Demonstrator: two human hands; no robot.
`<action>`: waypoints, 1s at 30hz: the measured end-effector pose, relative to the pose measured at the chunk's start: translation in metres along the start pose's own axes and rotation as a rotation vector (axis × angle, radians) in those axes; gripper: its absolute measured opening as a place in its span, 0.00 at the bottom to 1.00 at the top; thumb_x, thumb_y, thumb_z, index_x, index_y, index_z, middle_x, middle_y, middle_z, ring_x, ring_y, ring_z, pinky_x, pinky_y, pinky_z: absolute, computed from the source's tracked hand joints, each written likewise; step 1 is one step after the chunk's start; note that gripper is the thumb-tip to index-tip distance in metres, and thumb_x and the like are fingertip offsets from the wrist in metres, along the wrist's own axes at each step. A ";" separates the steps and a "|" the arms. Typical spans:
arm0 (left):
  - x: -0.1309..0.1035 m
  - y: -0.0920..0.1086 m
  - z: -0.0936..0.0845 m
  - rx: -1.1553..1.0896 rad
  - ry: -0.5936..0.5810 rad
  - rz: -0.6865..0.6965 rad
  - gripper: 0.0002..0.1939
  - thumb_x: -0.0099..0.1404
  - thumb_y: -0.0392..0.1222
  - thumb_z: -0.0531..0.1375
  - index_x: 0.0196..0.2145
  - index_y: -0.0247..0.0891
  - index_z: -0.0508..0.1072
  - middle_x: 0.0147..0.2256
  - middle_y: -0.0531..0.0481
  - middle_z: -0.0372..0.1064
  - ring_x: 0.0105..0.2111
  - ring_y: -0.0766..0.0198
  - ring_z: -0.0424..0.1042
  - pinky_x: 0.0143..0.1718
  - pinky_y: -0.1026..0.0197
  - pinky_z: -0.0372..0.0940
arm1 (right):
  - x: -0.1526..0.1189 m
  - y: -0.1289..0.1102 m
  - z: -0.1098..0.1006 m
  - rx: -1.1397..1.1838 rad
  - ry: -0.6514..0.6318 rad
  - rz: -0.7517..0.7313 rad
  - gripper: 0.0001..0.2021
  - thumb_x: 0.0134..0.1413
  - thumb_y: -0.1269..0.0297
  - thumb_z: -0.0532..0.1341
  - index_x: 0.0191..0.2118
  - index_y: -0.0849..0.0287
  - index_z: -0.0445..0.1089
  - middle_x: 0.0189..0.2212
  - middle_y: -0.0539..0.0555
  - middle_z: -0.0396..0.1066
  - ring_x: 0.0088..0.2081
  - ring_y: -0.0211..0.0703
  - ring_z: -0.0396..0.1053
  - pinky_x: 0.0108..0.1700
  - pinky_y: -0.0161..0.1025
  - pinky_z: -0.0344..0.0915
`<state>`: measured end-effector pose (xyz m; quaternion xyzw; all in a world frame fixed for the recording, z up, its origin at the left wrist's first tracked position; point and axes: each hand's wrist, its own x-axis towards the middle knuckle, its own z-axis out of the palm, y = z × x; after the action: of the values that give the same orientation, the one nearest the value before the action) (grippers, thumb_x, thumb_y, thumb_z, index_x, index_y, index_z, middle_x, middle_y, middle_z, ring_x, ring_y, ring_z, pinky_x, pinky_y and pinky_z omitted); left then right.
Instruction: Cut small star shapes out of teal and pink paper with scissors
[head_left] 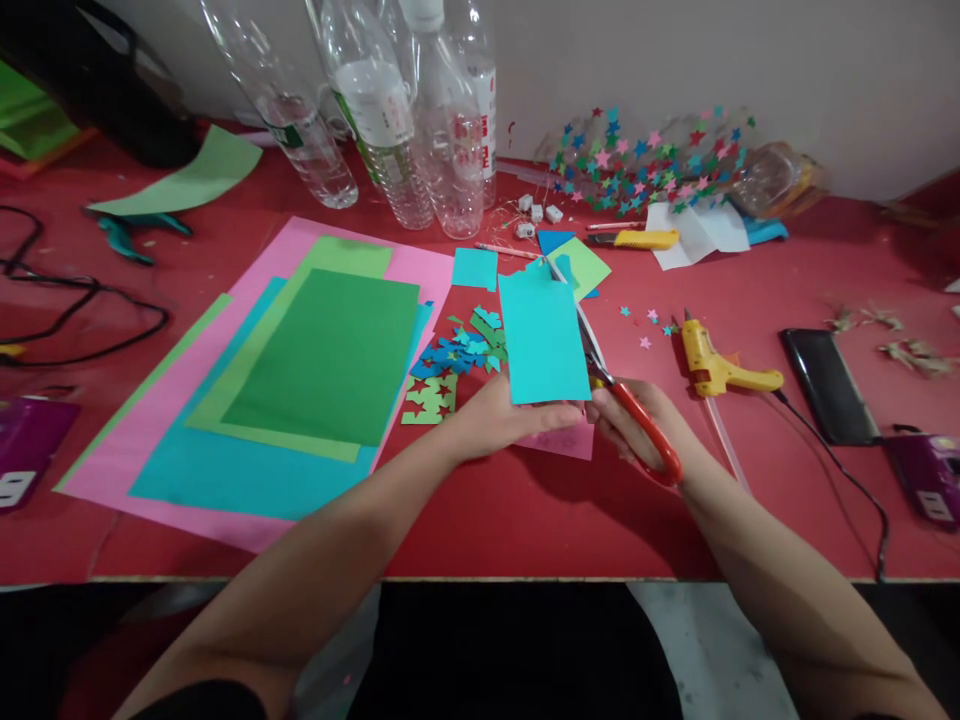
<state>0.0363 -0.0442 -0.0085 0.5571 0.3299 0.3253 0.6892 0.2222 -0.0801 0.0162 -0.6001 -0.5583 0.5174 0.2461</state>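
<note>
While alongside scissors (pixel 646 432) tight in the right hand (pixel 634 405), turquoise paper (pixel 545 340) firm in the left hand (pixel 499 415).

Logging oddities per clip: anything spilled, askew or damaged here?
Only minor untidiness: frayed tan strands lie loose by the phone, and small stars are strewn beside the glue gun, like stray litter. No spill or breakage shows.
</note>
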 end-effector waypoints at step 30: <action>0.005 0.002 -0.017 -0.091 0.328 0.316 0.07 0.59 0.42 0.61 0.27 0.37 0.70 0.25 0.52 0.68 0.24 0.70 0.66 0.27 0.63 0.64 | 0.007 0.007 0.001 0.108 -0.019 -0.024 0.23 0.57 0.43 0.52 0.23 0.57 0.60 0.08 0.42 0.53 0.10 0.31 0.52 0.14 0.32 0.53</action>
<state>0.0250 -0.0303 -0.0094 0.5100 0.3310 0.5298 0.5913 0.2233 -0.0761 0.0072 -0.5741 -0.5392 0.5494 0.2790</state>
